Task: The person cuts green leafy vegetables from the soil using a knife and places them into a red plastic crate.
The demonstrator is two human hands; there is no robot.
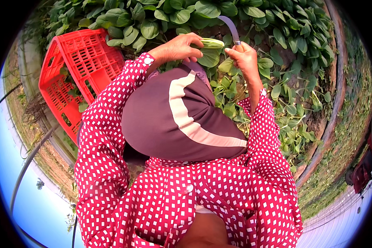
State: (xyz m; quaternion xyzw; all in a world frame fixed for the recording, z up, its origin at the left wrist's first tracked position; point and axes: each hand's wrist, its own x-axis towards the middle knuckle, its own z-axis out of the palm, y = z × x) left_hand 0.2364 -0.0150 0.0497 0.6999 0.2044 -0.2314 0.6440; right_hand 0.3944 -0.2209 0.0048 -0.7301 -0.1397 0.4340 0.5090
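My left hand [184, 46] is closed around a leafy green vegetable, with its pale stalk base [213, 43] pointing toward my right hand. A broad leaf [209, 57] shows just under the stalks; whether it belongs to the same plant I cannot tell. In my right hand [245, 59] is the wooden handle of a small sickle [231, 28]. Its curved blade points up and left, away from my body. A short gap separates the stalk base from the sickle. My bent knee [183, 114], in dark trousers with a pale stripe, lies below the hands.
Dense leafy greens [179, 15] grow along the far side and right. Loose, smaller plants [291, 124] lie on the soil at right. To my left, a tilted red plastic crate [90, 59] has some leaves within. A long dark edging [331, 117] borders the bed.
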